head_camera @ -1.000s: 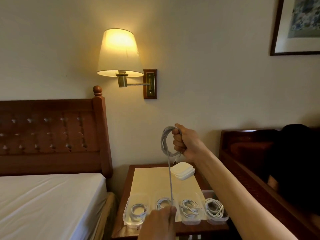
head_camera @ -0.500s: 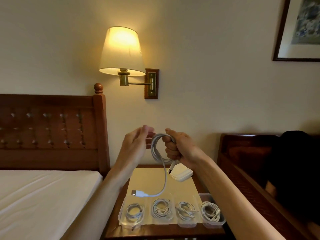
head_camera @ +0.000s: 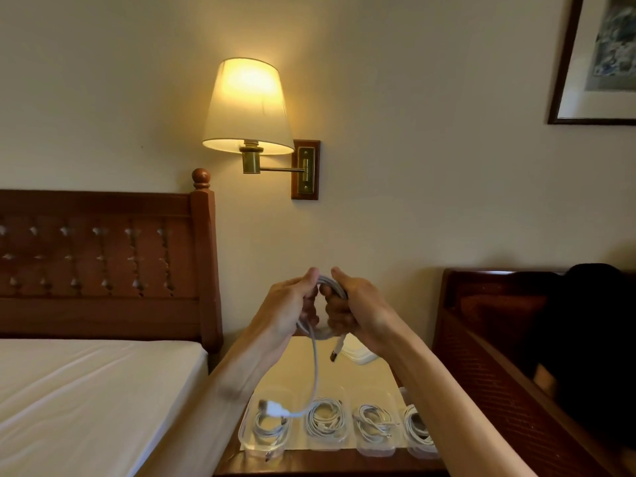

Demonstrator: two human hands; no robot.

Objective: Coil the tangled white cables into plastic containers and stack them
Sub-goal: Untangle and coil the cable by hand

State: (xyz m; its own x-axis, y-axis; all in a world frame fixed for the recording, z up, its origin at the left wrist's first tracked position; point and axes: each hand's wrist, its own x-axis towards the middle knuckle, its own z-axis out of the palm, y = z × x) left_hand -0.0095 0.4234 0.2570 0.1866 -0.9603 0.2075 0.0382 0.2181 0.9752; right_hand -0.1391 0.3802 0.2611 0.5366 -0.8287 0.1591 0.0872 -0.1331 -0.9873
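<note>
Both hands hold a coiled white cable (head_camera: 315,359) up in the air above the nightstand. My right hand (head_camera: 354,308) grips the coil with curled fingers. My left hand (head_camera: 292,304) pinches the coil's left side. One loose end hangs down in a curve and ends in a white plug (head_camera: 273,407); a short end with a connector (head_camera: 335,352) sticks out below my right hand. Below, several clear plastic containers (head_camera: 266,432) stand in a row near the front edge, each with a coiled white cable inside.
The wooden nightstand (head_camera: 309,464) has a pale mat on top, with white container lids (head_camera: 359,356) at the back. A bed (head_camera: 86,390) with a wooden headboard lies to the left, and a lit wall lamp (head_camera: 247,108) hangs above. Dark wooden furniture (head_camera: 499,356) stands to the right.
My left hand rose from low near the containers to the coil and now pinches it. The straight hanging length has been taken up into the coil, leaving a short curved tail.
</note>
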